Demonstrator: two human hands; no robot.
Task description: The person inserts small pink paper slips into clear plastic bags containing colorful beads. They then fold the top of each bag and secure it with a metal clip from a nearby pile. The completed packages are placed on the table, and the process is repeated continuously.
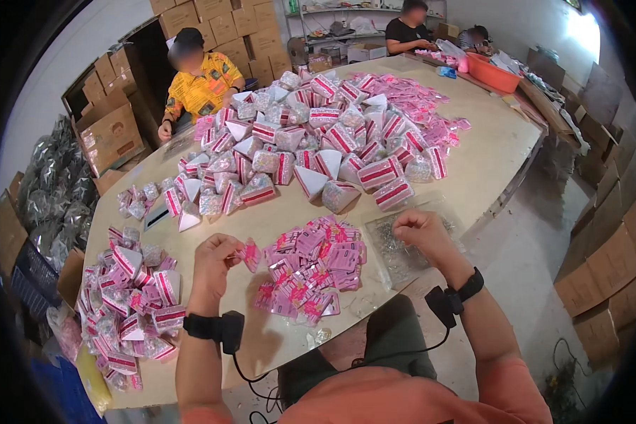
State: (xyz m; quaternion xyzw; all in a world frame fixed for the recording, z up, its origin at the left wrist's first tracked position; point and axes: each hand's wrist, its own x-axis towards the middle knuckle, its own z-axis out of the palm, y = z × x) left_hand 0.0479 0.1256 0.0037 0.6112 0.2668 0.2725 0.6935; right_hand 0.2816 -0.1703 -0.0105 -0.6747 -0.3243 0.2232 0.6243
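So: card (250, 256) in left hand (216, 258); right hand (425, 234) at tray (383, 263)

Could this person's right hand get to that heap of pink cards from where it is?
Probably yes: the right hand is over the clear tray, right beside the heap of pink cards, with seemingly only the tray's edge between them.
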